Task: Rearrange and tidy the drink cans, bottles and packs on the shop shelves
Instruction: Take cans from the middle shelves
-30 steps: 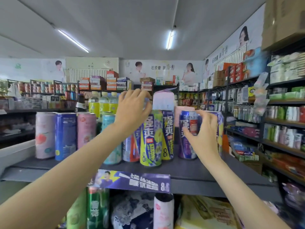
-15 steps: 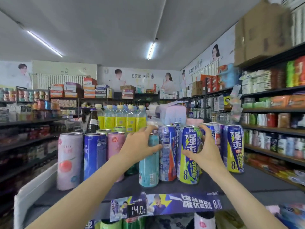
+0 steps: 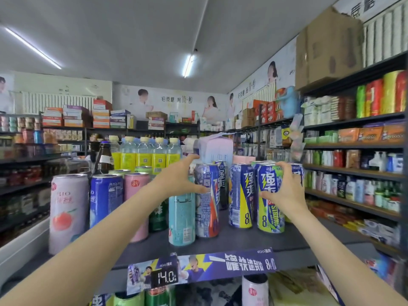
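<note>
On the dark shelf (image 3: 231, 241), the right hand (image 3: 284, 191) wrapped its grip around the upper half of a blue-and-green can (image 3: 269, 202), while the left hand (image 3: 181, 180) spread apart, thumb touching a blue can (image 3: 207, 199) beside a teal can (image 3: 182, 217). The tall cans looked rigid, smooth and probably heavy if full, so a mid-body hold seemed safest against tipping neighbours.

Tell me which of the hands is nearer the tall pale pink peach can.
Left. The left hand is spread several cans right of the pale pink peach can; the right hand grips a blue-green can farther right.
</note>
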{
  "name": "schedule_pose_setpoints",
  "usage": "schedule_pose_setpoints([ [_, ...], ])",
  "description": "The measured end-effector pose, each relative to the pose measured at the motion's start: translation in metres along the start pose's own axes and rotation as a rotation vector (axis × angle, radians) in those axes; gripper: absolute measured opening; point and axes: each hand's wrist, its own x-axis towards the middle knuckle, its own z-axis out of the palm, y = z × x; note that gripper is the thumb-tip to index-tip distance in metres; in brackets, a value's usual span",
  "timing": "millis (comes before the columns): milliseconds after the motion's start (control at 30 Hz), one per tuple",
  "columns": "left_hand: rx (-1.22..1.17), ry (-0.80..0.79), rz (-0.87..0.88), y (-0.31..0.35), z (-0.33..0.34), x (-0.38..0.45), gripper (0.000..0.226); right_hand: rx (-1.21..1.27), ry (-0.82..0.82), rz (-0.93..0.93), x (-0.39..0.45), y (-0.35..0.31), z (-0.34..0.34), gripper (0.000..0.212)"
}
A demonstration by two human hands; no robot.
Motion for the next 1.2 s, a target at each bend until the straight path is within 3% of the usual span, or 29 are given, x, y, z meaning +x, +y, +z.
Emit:
schedule_pose_setpoints([
  [100, -0.001, -0.052, -0.044, -0.018, -0.006, -0.014, 0.079, -0.195, 0.102, -0.113, -0.004, -0.017, 0.000, 0.091],
  [167, -0.004, -0.055, -0.060, -0.027, -0.011, -0.021, 0.068, -0.101, 0.096, -0.322, -0.004, -0.045, 0.000, 0.084],
  [233, -0.037, -0.016, -0.086, -0.031, -0.016, -0.028, 0.064, 0.014, -0.178, -0.427, -0.001, -0.076, 0.008, 0.074],
  [300, -0.032, 0.037, -0.098, -0.033, -0.020, -0.034, 0.064, -0.053, -0.486, -0.457, 0.003, -0.097, 0.022, 0.073],
  [400, 0.039, 0.083, -0.125, -0.035, -0.027, -0.041, 0.062, -0.137, -0.647, -0.453, 0.009, -0.107, 0.042, 0.074],
  [500, 0.051, 0.090, -0.159, -0.038, -0.031, -0.043, 0.059, -0.142, -0.659, -0.424, 0.022, -0.114, 0.045, 0.067],
  [767, 0.108, 0.104, -0.120, -0.040, -0.021, -0.036, 0.055, -0.576, -0.506, -0.458, 0.062, -0.118, 0.071, 0.075],
  [900, 0.095, 0.121, -0.111, -0.044, -0.020, -0.039, 0.053, -0.762, -0.432, -0.386, 0.073, -0.107, 0.085, 0.077],
  [1000, 0.075, 0.139, -0.096, -0.043, -0.019, -0.042, 0.054, -0.868, -0.429, -0.351, 0.077, -0.105, 0.082, 0.067],
  [1100, 0.123, 0.133, -0.056, -0.044, -0.019, -0.045, 0.055, -0.924, -0.399, -0.382, 0.077, -0.099, 0.082, 0.044],
  [1200, 0.327, 0.124, -0.049, -0.048, -0.017, -0.046, 0.062, -0.937, -0.416, -0.410, 0.075, -0.100, 0.087, 0.038],
])
